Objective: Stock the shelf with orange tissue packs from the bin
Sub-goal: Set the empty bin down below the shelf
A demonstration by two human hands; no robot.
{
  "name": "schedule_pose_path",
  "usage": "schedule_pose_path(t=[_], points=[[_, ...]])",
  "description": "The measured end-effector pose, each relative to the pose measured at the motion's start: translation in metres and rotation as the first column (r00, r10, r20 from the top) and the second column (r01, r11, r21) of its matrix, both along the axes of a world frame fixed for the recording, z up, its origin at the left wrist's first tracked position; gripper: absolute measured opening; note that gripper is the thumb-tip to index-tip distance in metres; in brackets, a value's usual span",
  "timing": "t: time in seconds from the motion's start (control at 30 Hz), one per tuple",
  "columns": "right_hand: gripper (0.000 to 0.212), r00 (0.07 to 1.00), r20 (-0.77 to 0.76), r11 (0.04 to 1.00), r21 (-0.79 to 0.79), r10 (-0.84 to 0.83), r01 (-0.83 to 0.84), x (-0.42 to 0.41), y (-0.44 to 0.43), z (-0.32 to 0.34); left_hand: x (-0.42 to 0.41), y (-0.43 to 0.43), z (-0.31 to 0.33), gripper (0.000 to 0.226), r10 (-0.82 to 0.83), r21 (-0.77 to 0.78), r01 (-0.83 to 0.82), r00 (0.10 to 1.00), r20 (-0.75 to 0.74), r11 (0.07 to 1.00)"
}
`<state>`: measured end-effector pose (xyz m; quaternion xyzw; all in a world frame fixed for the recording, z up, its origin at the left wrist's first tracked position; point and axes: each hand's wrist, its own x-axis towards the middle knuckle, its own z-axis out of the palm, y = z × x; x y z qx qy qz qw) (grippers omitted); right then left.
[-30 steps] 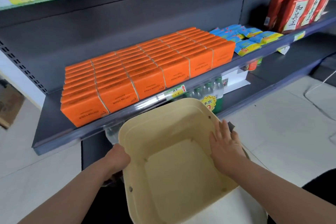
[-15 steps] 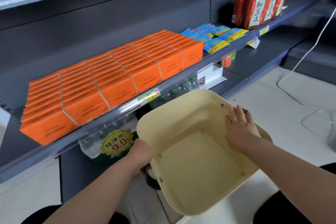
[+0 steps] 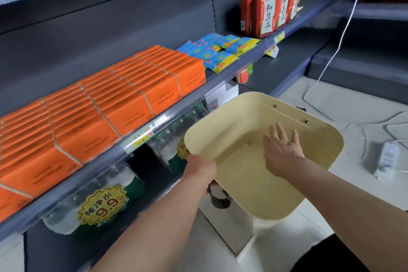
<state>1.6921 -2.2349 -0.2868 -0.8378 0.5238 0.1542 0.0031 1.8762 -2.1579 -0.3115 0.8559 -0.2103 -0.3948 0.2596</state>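
Observation:
Rows of orange tissue packs (image 3: 106,104) fill the dark grey shelf (image 3: 167,115) from the far left to its middle. In front of the shelf a cream plastic bin (image 3: 315,165) is tilted toward me, with nothing visible inside it. My left hand (image 3: 201,169) grips the bin's near-left rim. My right hand (image 3: 281,150) lies flat with straight, spread fingers against the bin's inner wall.
Blue and yellow packets (image 3: 218,53) lie right of the orange packs, and red bottles (image 3: 269,11) stand further right. Bottled water packs (image 3: 97,203) sit on the shelf below. A white cable (image 3: 344,35) and a small white box (image 3: 386,159) lie on the tiled floor at right.
The bin has swung to the right along the shelf with both hands on it. My right hand slid from the right rim to the inside wall.

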Motion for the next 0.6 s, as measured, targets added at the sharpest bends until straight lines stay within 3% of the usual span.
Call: schedule_pose_path(t=[0.07,0.2,0.3,0.6], points=[[0.056,1.0,0.001,1.0,0.009,-0.009,0.009,-0.006,-0.003,0.003,-0.013,-0.016,-0.001,0.056,-0.005,-0.022,0.004,1.0,-0.011,1.0],[0.056,1.0,0.011,0.999,0.03,-0.026,0.025,-0.012,-0.005,0.013,-0.025,-0.029,0.007,0.036,-0.008,-0.054,0.005,0.999,-0.053,0.999],[0.054,0.999,0.032,1.0,0.023,-0.009,0.008,-0.009,0.002,0.018,-0.009,-0.022,0.017,0.031,0.006,-0.066,-0.005,1.0,0.017,0.998],[0.055,0.994,0.025,0.991,0.078,0.106,-0.107,0.033,0.06,0.012,0.045,0.083,0.013,0.035,0.075,-0.006,-0.076,0.997,-0.03,0.997]])
